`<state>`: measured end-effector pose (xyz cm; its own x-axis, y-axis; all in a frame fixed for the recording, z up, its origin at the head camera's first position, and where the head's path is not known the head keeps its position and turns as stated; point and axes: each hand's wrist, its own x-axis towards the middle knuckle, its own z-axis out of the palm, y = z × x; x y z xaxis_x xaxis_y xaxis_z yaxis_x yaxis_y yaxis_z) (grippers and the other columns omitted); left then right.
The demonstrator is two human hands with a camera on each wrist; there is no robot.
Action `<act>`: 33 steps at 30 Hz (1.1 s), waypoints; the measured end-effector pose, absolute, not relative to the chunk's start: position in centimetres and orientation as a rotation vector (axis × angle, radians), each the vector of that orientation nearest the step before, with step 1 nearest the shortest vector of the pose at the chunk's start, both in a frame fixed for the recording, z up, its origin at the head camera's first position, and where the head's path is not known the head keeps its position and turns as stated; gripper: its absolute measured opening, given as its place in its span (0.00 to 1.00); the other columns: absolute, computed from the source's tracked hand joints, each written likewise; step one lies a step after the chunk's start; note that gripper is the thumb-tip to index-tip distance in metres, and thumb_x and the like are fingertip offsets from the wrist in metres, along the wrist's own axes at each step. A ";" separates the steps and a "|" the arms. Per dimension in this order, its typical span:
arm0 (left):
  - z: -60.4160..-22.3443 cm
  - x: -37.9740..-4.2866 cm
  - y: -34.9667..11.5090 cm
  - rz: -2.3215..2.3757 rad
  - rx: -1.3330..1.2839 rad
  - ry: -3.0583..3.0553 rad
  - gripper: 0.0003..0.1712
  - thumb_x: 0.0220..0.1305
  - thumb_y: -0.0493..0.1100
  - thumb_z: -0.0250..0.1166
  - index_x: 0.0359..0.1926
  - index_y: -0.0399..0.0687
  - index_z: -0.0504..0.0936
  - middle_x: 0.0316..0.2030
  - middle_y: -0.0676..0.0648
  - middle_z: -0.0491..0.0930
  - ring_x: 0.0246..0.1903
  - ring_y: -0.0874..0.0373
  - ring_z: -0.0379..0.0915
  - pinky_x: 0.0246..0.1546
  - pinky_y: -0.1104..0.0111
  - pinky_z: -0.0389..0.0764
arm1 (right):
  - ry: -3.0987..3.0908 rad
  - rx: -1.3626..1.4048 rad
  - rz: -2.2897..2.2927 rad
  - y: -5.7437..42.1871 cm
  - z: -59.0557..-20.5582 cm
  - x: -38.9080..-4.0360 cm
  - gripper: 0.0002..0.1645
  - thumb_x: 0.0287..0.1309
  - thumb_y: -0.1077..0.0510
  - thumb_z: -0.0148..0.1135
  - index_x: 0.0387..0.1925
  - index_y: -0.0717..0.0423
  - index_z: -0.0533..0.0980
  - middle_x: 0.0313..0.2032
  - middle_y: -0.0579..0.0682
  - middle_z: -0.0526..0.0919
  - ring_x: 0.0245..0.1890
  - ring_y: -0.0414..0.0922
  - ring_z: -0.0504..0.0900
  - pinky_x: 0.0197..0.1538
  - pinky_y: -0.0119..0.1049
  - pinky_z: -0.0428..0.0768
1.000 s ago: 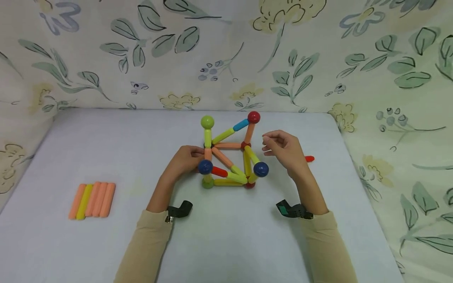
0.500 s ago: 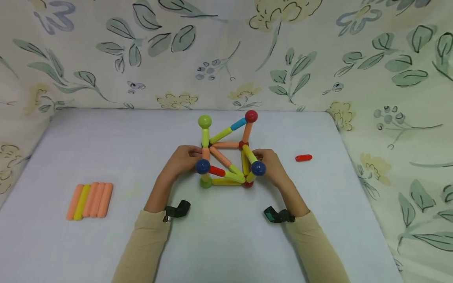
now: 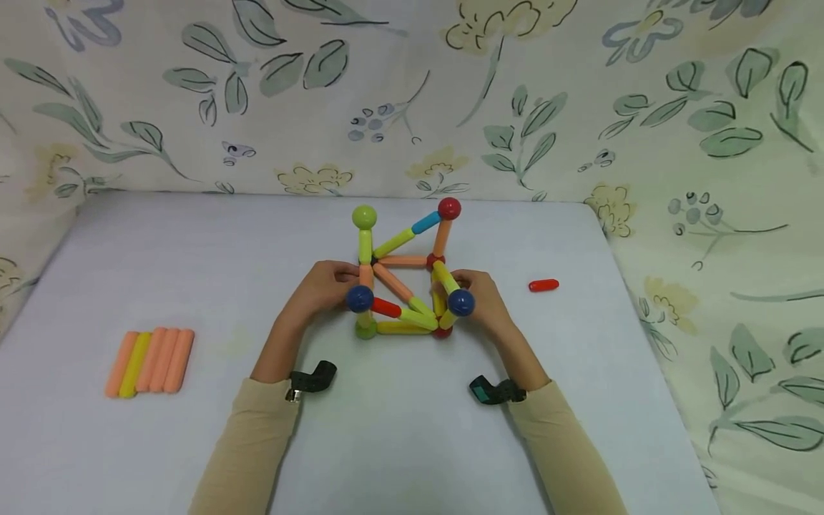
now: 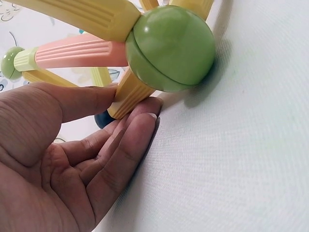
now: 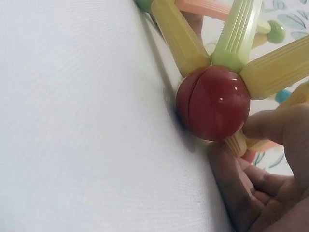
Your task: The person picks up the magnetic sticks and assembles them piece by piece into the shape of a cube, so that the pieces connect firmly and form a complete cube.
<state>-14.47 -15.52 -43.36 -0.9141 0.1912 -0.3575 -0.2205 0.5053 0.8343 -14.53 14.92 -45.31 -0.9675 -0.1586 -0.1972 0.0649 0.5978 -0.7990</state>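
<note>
A frame of magnetic rods and balls stands on the table, with a green ball [image 4: 174,48] and a red ball [image 5: 215,101] at its near bottom corners. On its left side my left hand [image 3: 318,290] pinches a yellow rod [image 4: 133,94] between thumb and fingers, just behind the green ball. Opposite, the thumb and fingers of my right hand [image 3: 486,304] pinch another yellow rod [image 5: 236,144] behind the red ball. Two dark blue balls, one on the left [image 3: 360,299] and one on the right [image 3: 460,302], sit higher up and partly cover the hands' fingertips in the head view.
Several orange rods [image 3: 174,361] and a yellow rod [image 3: 135,363] lie side by side on the white table [image 3: 412,429] at the left. A single red rod [image 3: 543,285] lies to the right of the frame. Floral cloth [image 3: 399,93] hangs behind the table.
My right hand has come left and down from beside the frame and now pinches a rod on its right side. The left hand keeps its hold. The whole head view has shifted slightly.
</note>
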 end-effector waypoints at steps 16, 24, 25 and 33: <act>-43.0 -14.4 -15.5 1.394 -0.032 2.330 0.29 0.73 0.46 0.66 0.67 0.32 0.78 0.55 0.34 0.85 0.43 0.52 0.80 0.41 0.71 0.79 | 2.495 -0.037 -1.373 15.3 -45.4 -14.6 0.31 0.71 0.42 0.68 0.59 0.63 0.82 0.48 0.59 0.88 0.45 0.51 0.80 0.49 0.32 0.81; -42.8 -14.2 -15.4 1.395 -0.043 2.330 0.30 0.69 0.44 0.66 0.68 0.32 0.77 0.55 0.34 0.85 0.39 0.54 0.80 0.40 0.70 0.80 | 2.507 -0.025 -1.377 15.3 -45.4 -14.7 0.30 0.69 0.41 0.69 0.58 0.61 0.83 0.48 0.59 0.86 0.48 0.52 0.77 0.50 0.36 0.78; -42.7 -14.2 -15.4 1.388 -0.046 2.330 0.30 0.70 0.44 0.66 0.68 0.32 0.77 0.55 0.35 0.85 0.40 0.54 0.80 0.40 0.70 0.80 | 2.500 -0.020 -1.382 15.2 -45.5 -14.7 0.30 0.69 0.41 0.70 0.58 0.61 0.83 0.48 0.59 0.86 0.47 0.52 0.78 0.49 0.36 0.79; -42.2 -14.0 -15.6 1.351 -0.031 2.355 0.29 0.73 0.47 0.65 0.67 0.34 0.78 0.54 0.36 0.85 0.39 0.53 0.80 0.40 0.69 0.80 | 2.521 -0.026 -1.399 15.2 -45.7 -14.6 0.29 0.69 0.43 0.70 0.58 0.62 0.83 0.48 0.59 0.87 0.46 0.51 0.79 0.48 0.33 0.79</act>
<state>-14.02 -15.60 -42.19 -0.9100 0.1872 -0.3700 -0.2249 0.5269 0.8196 -14.55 15.19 -45.72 -0.9667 -0.1392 -0.2145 0.1083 0.5370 -0.8366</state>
